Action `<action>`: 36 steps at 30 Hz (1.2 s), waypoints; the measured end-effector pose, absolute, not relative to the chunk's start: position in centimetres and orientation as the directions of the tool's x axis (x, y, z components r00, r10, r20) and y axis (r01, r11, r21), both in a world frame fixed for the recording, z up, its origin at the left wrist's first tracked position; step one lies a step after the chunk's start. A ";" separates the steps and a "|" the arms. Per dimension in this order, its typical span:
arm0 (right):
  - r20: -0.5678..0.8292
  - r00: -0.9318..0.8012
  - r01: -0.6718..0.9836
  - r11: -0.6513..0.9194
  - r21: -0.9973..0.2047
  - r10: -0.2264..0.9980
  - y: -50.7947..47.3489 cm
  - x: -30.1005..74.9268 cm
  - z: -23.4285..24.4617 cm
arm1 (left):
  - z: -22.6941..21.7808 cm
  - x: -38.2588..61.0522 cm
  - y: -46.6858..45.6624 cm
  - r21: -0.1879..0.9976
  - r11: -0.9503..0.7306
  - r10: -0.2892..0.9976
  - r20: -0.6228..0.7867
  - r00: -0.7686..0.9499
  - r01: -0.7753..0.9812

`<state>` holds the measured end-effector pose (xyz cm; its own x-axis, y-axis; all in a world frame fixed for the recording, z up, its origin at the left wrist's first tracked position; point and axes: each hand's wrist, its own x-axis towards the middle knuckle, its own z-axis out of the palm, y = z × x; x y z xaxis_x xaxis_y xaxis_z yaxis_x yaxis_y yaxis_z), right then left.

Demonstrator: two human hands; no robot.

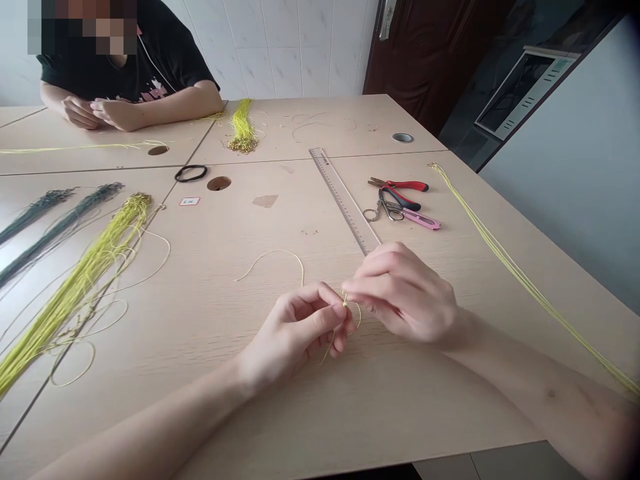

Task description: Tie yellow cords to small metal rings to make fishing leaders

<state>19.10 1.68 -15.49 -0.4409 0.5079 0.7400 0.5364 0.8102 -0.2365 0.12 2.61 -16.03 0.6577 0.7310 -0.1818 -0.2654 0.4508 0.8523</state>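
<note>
My left hand [300,330] and my right hand [403,293] meet over the middle of the wooden table [210,400]. Both pinch one thin yellow cord [273,254] at the same spot, where a tiny gold piece shows between the fingertips. The cord's free end curls away to the left on the table, and a short loop hangs under my fingers.
A big bundle of yellow cords [80,283] and dark cords [55,227] lie at left. A steel ruler [344,200], pliers [400,185], scissors [385,210] and a pink cutter [421,220] lie ahead. More yellow cords [525,280] run along the right edge. Another person sits at the far left, hands [97,112] on the table.
</note>
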 end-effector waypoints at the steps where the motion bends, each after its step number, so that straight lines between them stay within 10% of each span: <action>1: 0.735 -0.379 0.545 0.778 -0.314 0.562 1.5 18.9 -15.3 | -16.0 0.0 2.5 0.888 0.376 0.780 -0.149 0.607 -0.265; 6: 0.452 -0.210 0.442 0.496 -0.747 0.867 0.4 17.6 -14.4 | -15.9 -0.2 1.7 0.982 0.009 0.925 0.064 0.376 -0.188; 11: 0.350 -0.260 0.329 0.423 -0.844 0.900 -0.1 17.1 -14.4 | -15.7 0.1 1.3 0.988 -0.112 0.915 0.143 0.377 -0.103; 19: 0.444 -0.294 0.418 0.531 -0.737 0.847 -0.2 17.3 -14.3 | -15.7 0.2 1.5 0.994 -0.113 0.910 0.100 0.403 0.008; 29: 0.610 -0.541 0.588 0.779 -0.217 0.578 0.6 17.6 -14.8 | -15.8 -0.1 1.5 0.998 -0.056 0.887 0.039 0.461 0.024; 36: 0.672 -0.210 0.854 0.468 -0.227 0.710 5.0 23.4 -14.8 | -16.2 -0.4 1.4 1.000 -0.030 0.875 0.029 0.483 -0.006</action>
